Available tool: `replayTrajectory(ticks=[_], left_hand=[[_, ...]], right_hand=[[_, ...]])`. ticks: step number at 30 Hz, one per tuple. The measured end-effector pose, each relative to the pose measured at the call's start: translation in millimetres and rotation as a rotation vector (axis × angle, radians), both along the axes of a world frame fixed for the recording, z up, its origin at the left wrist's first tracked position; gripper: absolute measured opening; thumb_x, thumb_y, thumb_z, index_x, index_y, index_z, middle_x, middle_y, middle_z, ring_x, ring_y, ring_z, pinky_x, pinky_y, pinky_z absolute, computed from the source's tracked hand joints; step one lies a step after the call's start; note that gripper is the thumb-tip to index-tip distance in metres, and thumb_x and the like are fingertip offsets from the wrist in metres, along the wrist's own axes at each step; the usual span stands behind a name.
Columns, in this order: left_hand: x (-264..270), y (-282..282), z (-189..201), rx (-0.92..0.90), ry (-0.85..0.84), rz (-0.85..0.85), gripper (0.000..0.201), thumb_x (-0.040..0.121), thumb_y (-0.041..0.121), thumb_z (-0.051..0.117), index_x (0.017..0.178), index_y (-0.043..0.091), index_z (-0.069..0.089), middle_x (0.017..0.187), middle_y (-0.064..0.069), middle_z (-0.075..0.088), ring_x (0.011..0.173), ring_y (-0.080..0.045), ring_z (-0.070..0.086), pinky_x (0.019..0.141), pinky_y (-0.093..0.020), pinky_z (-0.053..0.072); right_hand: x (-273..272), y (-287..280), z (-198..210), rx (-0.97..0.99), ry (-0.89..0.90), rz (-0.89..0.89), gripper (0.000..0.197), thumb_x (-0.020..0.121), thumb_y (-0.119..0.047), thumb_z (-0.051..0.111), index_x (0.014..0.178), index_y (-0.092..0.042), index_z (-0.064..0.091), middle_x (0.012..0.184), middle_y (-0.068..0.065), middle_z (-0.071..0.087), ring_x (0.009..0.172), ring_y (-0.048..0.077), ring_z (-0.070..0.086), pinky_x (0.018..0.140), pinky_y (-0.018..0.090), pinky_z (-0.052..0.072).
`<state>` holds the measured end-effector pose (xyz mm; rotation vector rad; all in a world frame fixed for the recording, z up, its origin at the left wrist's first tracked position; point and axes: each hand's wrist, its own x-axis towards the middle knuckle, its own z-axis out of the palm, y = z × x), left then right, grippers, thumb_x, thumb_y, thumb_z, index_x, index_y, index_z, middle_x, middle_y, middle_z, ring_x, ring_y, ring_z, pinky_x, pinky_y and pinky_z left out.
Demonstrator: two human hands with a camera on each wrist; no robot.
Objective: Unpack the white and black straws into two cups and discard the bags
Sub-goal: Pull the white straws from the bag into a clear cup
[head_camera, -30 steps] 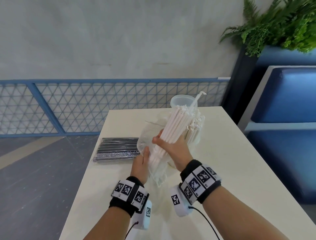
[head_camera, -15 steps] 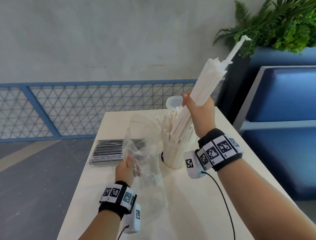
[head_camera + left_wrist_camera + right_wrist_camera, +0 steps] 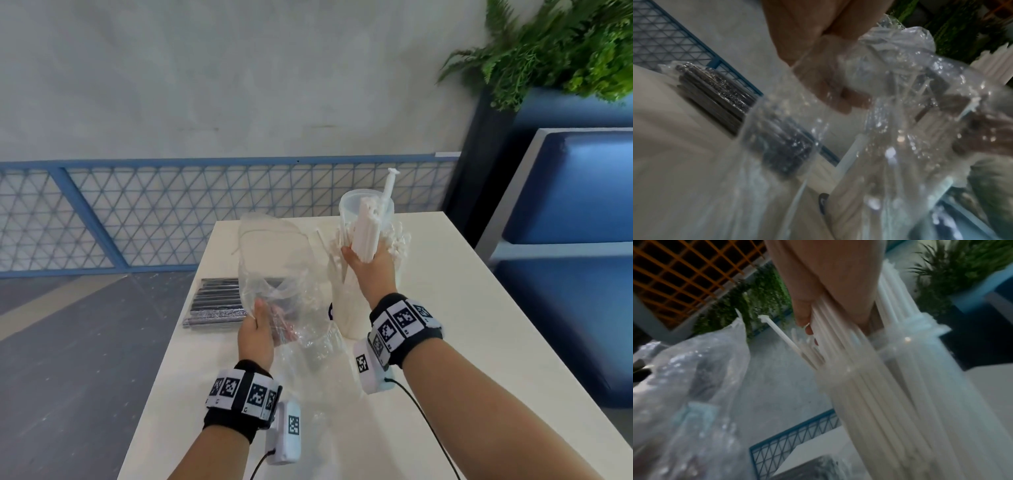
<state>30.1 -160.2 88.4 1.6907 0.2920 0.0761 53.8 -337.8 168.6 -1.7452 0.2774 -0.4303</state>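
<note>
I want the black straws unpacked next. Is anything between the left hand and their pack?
Yes. The left hand grips the emptied clear bag, which hangs in front of the pack of black straws lying on the table. The bag must be discarded first.

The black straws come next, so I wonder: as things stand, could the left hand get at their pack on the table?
Probably not directly: the left hand grips the empty clear bag, which hangs in front of the black straw pack beside it. Drop the bag first.

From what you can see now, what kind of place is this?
Probably a café or canteen seating area: a white table, a blue padded bench beside it, and a planter of green ferns above.
</note>
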Motion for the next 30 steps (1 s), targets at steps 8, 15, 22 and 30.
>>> replayTrajectory(ticks=[8, 15, 22, 30], left_hand=[[-8, -1, 4, -0.145, 0.033, 0.042, 0.036, 0.097, 0.040, 0.032, 0.073, 0.020, 0.049, 0.073, 0.005, 0.053, 0.067, -0.007, 0.051, 0.060, -0.021, 0.041], [-7, 7, -13, -0.115, 0.078, 0.090, 0.047, 0.090, 0.057, 0.033, 0.082, 0.015, 0.053, 0.084, -0.005, 0.060, 0.087, -0.026, 0.060, 0.088, -0.039, 0.046], [-9, 8, -14, -0.268, 0.099, 0.135, 0.055, 0.091, 0.055, 0.037, 0.089, 0.004, 0.059, 0.094, -0.026, 0.066, 0.087, -0.041, 0.065, 0.086, -0.056, 0.051], [-14, 7, -12, -0.505, 0.047, 0.202, 0.050, 0.096, 0.047, 0.028, 0.089, 0.007, 0.056, 0.077, -0.014, 0.069, 0.066, -0.023, 0.068, 0.072, -0.043, 0.058]], right_hand=[[9, -2, -10, -0.129, 0.125, 0.023, 0.051, 0.081, -0.022, 0.070, 0.125, -0.008, 0.048, 0.113, 0.010, 0.062, 0.105, 0.026, 0.057, 0.081, 0.028, 0.042], [8, -3, 13, -0.045, -0.078, -0.043, 0.039, 0.094, -0.024, 0.052, 0.131, -0.013, 0.043, 0.110, -0.006, 0.056, 0.100, 0.008, 0.052, 0.088, 0.020, 0.039], [-16, -11, -2, -0.130, -0.087, 0.004, 0.061, 0.088, -0.017, 0.062, 0.139, -0.013, 0.030, 0.129, -0.005, 0.045, 0.122, 0.008, 0.042, 0.094, 0.016, 0.038], [-87, -21, -83, -0.313, -0.078, 0.044, 0.047, 0.085, -0.038, 0.061, 0.126, -0.024, 0.041, 0.126, -0.006, 0.043, 0.116, 0.005, 0.044, 0.098, 0.016, 0.036]])
